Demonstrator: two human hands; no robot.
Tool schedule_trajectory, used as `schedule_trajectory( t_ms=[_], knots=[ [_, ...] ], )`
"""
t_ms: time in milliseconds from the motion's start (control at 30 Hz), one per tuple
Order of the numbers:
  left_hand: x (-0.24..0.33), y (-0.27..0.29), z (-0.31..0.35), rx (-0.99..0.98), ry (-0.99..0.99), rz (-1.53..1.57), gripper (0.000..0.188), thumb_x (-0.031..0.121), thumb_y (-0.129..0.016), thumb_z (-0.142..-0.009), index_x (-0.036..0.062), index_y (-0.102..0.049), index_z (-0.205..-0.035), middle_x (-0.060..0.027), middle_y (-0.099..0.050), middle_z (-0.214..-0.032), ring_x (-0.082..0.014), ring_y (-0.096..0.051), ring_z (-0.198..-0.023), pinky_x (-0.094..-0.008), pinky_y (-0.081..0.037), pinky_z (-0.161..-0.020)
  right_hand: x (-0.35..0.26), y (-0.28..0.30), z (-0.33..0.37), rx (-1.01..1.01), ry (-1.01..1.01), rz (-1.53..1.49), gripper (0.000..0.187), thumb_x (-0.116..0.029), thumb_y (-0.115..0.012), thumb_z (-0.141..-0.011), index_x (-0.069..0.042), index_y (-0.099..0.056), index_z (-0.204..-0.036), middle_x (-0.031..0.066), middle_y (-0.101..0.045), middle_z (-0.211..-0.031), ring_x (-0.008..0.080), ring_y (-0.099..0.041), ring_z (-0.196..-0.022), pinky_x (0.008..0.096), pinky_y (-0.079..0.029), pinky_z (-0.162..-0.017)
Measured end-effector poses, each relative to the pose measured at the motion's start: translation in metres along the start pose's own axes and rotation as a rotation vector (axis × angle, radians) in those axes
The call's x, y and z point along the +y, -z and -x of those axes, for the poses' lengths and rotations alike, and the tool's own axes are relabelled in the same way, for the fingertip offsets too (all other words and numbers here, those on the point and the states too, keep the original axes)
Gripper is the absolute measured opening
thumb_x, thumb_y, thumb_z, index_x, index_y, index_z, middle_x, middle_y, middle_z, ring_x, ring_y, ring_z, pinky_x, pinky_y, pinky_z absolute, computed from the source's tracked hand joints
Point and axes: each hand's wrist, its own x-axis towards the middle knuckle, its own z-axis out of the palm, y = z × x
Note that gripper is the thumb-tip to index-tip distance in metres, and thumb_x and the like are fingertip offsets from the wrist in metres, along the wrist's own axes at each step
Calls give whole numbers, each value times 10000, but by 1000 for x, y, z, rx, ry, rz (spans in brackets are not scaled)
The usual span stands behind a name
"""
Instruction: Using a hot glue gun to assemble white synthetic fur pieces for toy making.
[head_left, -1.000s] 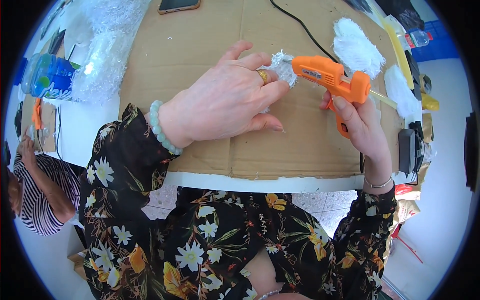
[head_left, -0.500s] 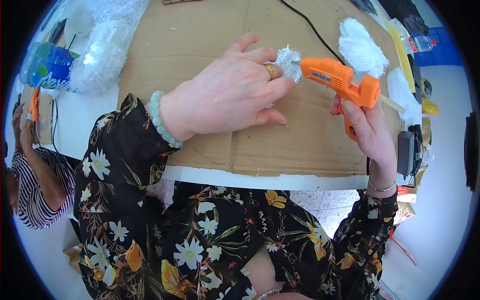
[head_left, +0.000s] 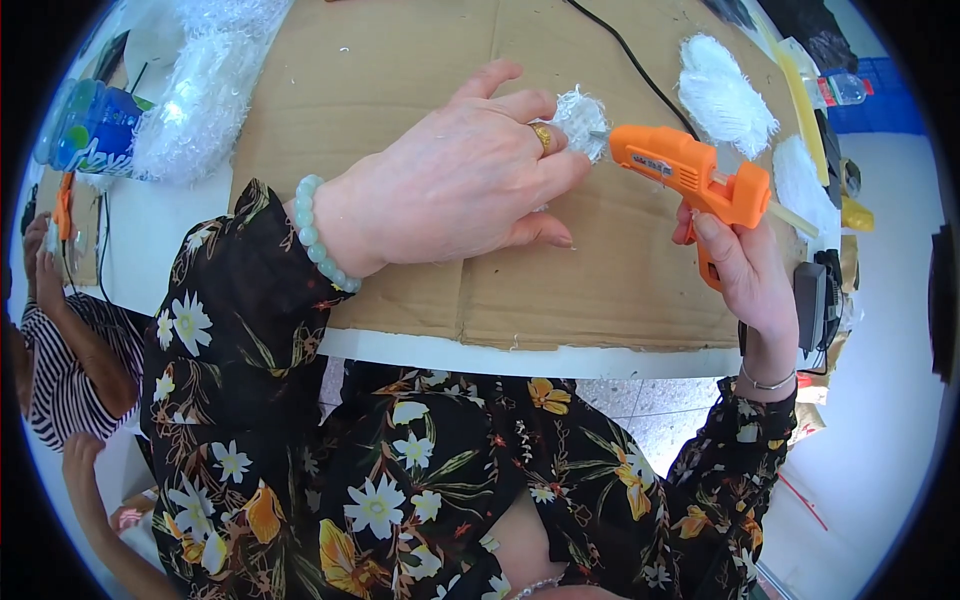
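An orange hot glue gun (head_left: 672,158) with a pale glue stick in its back is gripped in my right hand (head_left: 752,268), fingers wrapped round the handle. Its metal nozzle points left, at the edge of a frayed white fibre piece (head_left: 580,118). My left hand (head_left: 455,180) lies palm down over that piece, fingers bent onto its left side; the fingertips and part of the piece are hidden beneath. Brown cardboard (head_left: 390,80) lies under both hands.
White fluffy pieces (head_left: 725,95) lie at the back right, near a black cable (head_left: 640,68). Shiny white fibre (head_left: 200,110) and a blue bottle (head_left: 95,130) are at the left. A black adapter (head_left: 808,300) sits by the right edge. Other people's arms (head_left: 85,330) show at far left.
The glue gun has shifted slightly right and down with my right hand. My left hand stays almost in place. Another person's arm has come into view at the lower left.
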Motion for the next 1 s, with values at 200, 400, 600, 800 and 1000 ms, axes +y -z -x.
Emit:
schedule_trajectory(
  t_ms=[200, 400, 600, 800, 1000],
  knots=[
    [0, 0, 0, -19, -13, -21, 427, 384, -699, -749, 71, -559, -1004, -54, -610, -1074, -278, -504, -1115, -515, -302, -1047, 3, 4, 4, -34, -28, 37, 366, -366, -489, -958, -19, -549, -1057, 31, -581, -812, 68, -457, -644, 232, -380, -593],
    [0, -1, 0, 85, -40, -27, 294, 298, -671, -801, 51, -521, -858, -71, -636, -853, -260, -560, -1005, -518, -332, -1034, -5, 8, 6, -105, -39, 55, 348, -349, -499, -956, -15, -540, -1042, 44, -577, -817, 91, -478, -676, 241, -400, -621],
    [-6, -5, -4, 169, 53, 75, 166, 114, -566, -807, 57, -526, -959, -90, -619, -722, -286, -579, -990, -503, -349, -998, 2, 2, 8, -62, 45, 43, 341, -343, -516, -952, -11, -540, -1022, 46, -578, -800, 93, -474, -664, 244, -400, -613],
    [-8, -3, -3, 180, 87, 112, 202, 62, -518, -797, 55, -527, -999, -92, -626, -747, -292, -590, -948, -445, -375, -956, -2, 1, 7, -86, 48, 38, 305, -309, -524, -947, -11, -541, -1011, 42, -580, -793, 96, -487, -664, 243, -403, -608],
    [-13, -7, -6, 237, 90, 199, 238, 13, -475, -792, 50, -549, -1015, -87, -643, -800, -276, -600, -920, -408, -393, -938, -2, -2, 5, -105, 25, 56, 262, -265, -541, -933, -15, -544, -1010, 32, -571, -780, 88, -483, -647, 238, -401, -589]
  ],
)
